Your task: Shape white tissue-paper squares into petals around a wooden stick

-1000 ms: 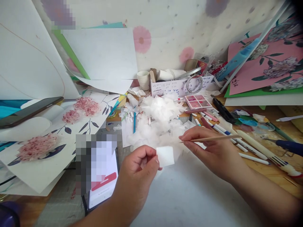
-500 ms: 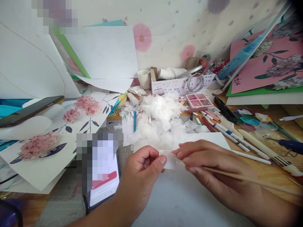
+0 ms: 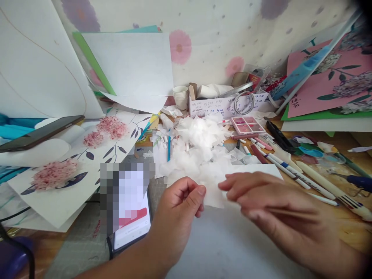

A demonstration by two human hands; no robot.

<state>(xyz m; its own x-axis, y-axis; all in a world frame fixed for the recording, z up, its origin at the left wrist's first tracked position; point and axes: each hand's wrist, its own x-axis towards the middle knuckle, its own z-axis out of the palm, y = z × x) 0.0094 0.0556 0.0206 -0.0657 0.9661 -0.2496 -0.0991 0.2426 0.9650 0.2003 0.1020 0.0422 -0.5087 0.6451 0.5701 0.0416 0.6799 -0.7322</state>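
Note:
My left hand (image 3: pixel 180 213) is closed in a pinch between thumb and forefinger, gripping the left edge of a small piece of thin white tissue paper (image 3: pixel 213 195). Just right of that piece, my right hand (image 3: pixel 270 205) is slightly blurred, its fingertips apart from the paper. A thin wooden stick (image 3: pixel 296 216) lies in the right hand's grip, and its far end is hidden by the fingers. Beyond both hands, a heap of loose white tissue pieces (image 3: pixel 200 133) spreads over the desk. Below them is a pale grey-white surface (image 3: pixel 221 248).
A phone (image 3: pixel 132 228) lies left of my left forearm. Pictures with pink textured flowers (image 3: pixel 55 174) cover the left side. Markers (image 3: pixel 290 170), a pink palette (image 3: pixel 248 125) and a blue-handled tool (image 3: pixel 360 182) lie to the right. Paper cups (image 3: pixel 180 97) stand behind.
My right hand has moved right, off the tissue piece it was touching. The left hand still pinches the paper. The whole view has shifted slightly.

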